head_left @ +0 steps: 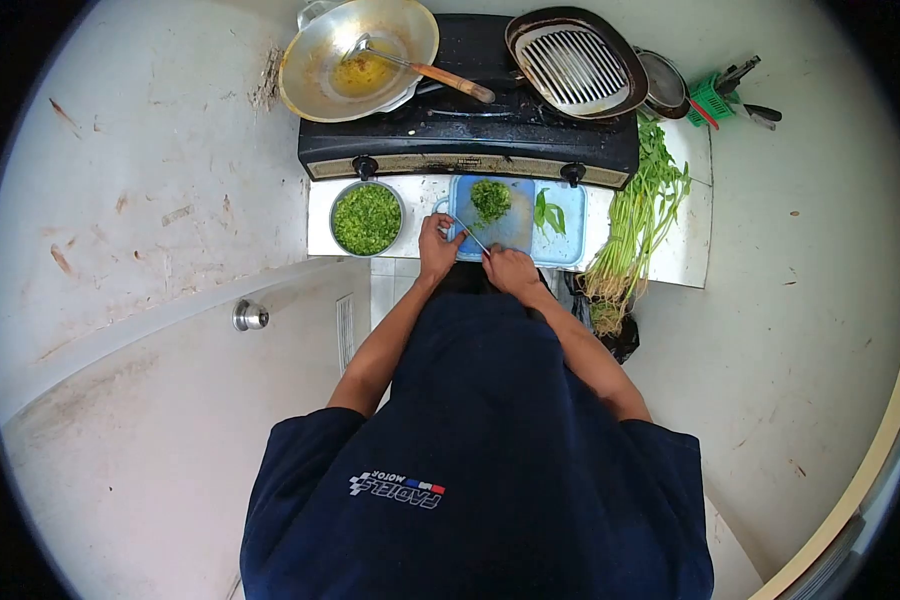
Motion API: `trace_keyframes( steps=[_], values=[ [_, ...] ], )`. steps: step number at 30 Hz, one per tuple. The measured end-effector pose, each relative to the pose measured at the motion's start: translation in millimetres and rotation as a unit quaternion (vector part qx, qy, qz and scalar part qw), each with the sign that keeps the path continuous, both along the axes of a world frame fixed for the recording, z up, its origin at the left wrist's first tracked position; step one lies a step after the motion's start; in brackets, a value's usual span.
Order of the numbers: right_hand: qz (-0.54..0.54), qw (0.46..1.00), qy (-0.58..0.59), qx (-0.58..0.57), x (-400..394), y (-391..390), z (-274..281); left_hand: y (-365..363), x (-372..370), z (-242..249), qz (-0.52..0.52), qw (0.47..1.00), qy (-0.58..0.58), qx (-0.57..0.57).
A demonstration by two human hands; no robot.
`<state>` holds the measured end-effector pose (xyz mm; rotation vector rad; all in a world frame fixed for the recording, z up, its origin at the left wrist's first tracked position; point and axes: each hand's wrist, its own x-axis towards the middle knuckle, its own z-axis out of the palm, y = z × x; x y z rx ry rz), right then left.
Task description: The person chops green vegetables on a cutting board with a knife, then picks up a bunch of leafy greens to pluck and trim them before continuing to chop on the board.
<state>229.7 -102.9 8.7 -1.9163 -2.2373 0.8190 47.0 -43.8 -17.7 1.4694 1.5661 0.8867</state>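
My right hand (511, 270) is closed round the handle of a knife (473, 236). The blade slants up and left across a blue cutting board (574, 232). By the blade's tip, my left hand (436, 247) has its fingers bent and drawn together at the board's left edge; whether they pinch the blade or a small scrap is too small to tell. A heap of chopped greens (490, 200) lies on the upper part of the board. To its right are a few loose green leaves (548, 212). Left of the board, a round metal bowl (400, 234) is full of chopped greens.
Behind the board stands a black two-knob stove (460, 145). It carries a wok (305, 80) with a wooden-handled ladle (440, 76) and a grill pan (575, 65). Long-stemmed greens with roots (635, 220) hang over the counter's right front edge. A green basket (710, 98) holds utensils.
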Motion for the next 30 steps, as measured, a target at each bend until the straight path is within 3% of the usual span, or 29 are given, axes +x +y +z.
trace_keyframes(
  steps=[11, 30],
  values=[
    [-0.034, 0.999, 0.005, 0.012, 7.3, -5.8, -7.6, 2.8, -3.2, -5.4, 0.002, 0.996, -0.067, -0.050],
    [0.013, 1.000, 0.006, -0.008, 7.0, -0.8, -2.2, 8.2, -5.8, -1.4, 0.003, 0.991, -0.068, -0.117]
  ],
)
